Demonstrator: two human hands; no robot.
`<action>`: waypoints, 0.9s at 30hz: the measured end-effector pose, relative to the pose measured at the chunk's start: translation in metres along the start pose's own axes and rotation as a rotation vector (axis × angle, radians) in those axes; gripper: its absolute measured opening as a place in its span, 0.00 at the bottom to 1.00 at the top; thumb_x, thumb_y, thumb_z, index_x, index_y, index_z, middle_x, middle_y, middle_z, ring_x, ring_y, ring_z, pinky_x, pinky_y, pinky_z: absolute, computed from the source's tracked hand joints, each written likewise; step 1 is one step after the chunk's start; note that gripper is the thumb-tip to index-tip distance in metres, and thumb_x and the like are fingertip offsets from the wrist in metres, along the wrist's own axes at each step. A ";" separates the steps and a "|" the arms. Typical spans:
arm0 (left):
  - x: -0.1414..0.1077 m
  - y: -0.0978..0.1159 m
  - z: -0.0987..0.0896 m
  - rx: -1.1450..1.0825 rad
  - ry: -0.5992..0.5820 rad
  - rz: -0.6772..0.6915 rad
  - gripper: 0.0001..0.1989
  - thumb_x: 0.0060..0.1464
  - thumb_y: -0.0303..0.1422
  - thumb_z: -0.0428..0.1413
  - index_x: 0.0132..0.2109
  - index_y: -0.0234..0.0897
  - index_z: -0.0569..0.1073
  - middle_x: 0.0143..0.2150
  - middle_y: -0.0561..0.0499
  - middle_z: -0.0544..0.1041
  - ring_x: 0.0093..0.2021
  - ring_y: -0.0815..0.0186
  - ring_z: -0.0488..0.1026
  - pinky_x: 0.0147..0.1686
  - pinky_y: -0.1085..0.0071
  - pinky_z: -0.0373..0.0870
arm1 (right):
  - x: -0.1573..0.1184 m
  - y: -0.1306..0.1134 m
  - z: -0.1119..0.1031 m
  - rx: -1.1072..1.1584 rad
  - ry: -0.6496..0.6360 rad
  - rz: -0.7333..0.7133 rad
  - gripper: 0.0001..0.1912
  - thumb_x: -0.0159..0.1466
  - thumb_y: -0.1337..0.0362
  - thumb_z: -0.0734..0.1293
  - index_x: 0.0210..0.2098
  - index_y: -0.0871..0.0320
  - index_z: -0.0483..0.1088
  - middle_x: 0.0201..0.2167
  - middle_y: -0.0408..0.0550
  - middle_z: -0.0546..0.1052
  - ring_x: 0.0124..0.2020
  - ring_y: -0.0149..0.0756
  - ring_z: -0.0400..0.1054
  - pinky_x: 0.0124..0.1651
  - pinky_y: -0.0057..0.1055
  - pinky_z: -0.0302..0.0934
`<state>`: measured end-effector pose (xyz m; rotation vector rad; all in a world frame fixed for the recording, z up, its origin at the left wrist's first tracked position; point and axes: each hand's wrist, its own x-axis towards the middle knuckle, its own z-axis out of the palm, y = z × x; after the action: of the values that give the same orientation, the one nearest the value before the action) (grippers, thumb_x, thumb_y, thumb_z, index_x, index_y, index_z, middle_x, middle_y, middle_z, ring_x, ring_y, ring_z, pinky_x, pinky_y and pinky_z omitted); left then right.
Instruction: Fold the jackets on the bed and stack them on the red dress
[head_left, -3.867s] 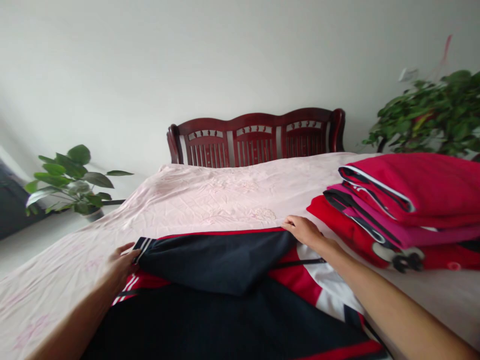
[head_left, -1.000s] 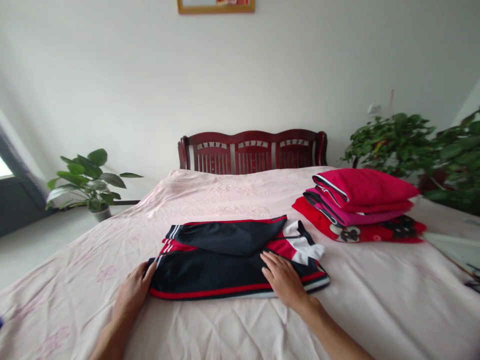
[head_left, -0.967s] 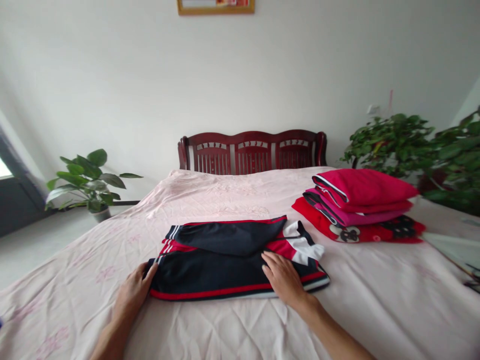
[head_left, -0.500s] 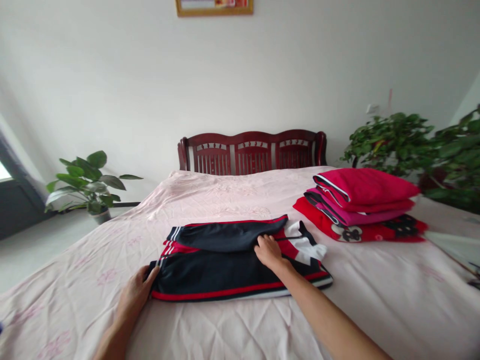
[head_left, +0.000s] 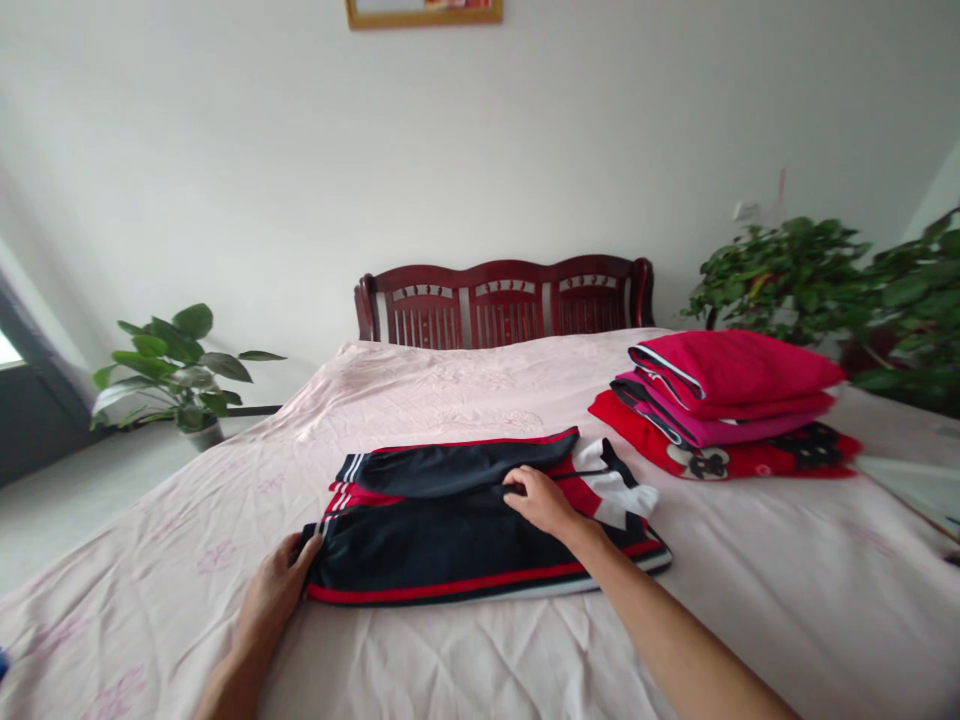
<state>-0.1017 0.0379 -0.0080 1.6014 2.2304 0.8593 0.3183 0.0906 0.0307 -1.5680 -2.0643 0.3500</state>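
A navy jacket [head_left: 435, 550] with red and white trim lies partly folded on the pink bedspread [head_left: 420, 660], its striped cuffs at the left and its white and red part at the right. At its lower left corner, my left hand [head_left: 281, 575] grips the edge, thumb on top and the other fingers partly hidden behind. My right hand [head_left: 536, 500] rests on the middle of the jacket beside the upper sleeve, its fingers curled and pinched together at the dark cloth.
A stack of folded red and pink clothes [head_left: 739, 375] sits at the right of the bed. Behind the bed stands a dark red wooden headboard [head_left: 506, 305]. Potted plants are at the left [head_left: 187, 370] and right [head_left: 787, 275].
My right hand has shifted slightly left over the jacket, and its fingers are more curled. My left hand stays at the jacket's corner. The camera view has moved a little.
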 end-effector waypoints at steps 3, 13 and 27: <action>0.000 0.000 0.000 -0.010 0.014 -0.008 0.24 0.58 0.53 0.45 0.45 0.41 0.75 0.44 0.45 0.83 0.48 0.50 0.79 0.43 0.63 0.73 | -0.021 0.004 -0.004 0.118 0.027 -0.273 0.12 0.56 0.75 0.64 0.33 0.53 0.76 0.42 0.45 0.79 0.48 0.36 0.71 0.54 0.32 0.62; 0.002 -0.004 0.000 -0.028 -0.011 -0.019 0.26 0.58 0.52 0.45 0.48 0.40 0.76 0.46 0.45 0.83 0.50 0.52 0.78 0.44 0.64 0.73 | -0.035 0.016 -0.002 0.208 0.240 -0.235 0.09 0.65 0.66 0.64 0.42 0.52 0.75 0.41 0.45 0.81 0.45 0.37 0.75 0.51 0.33 0.67; 0.001 -0.002 0.001 -0.050 0.027 -0.023 0.24 0.59 0.51 0.46 0.48 0.41 0.77 0.45 0.46 0.84 0.48 0.52 0.79 0.44 0.65 0.73 | -0.022 0.003 0.033 -0.345 0.060 -0.227 0.28 0.69 0.58 0.60 0.67 0.55 0.59 0.69 0.52 0.61 0.71 0.45 0.49 0.71 0.51 0.42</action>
<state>-0.1030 0.0383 -0.0105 1.5485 2.2226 0.9282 0.3067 0.0744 -0.0039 -1.4841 -2.3163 -0.1418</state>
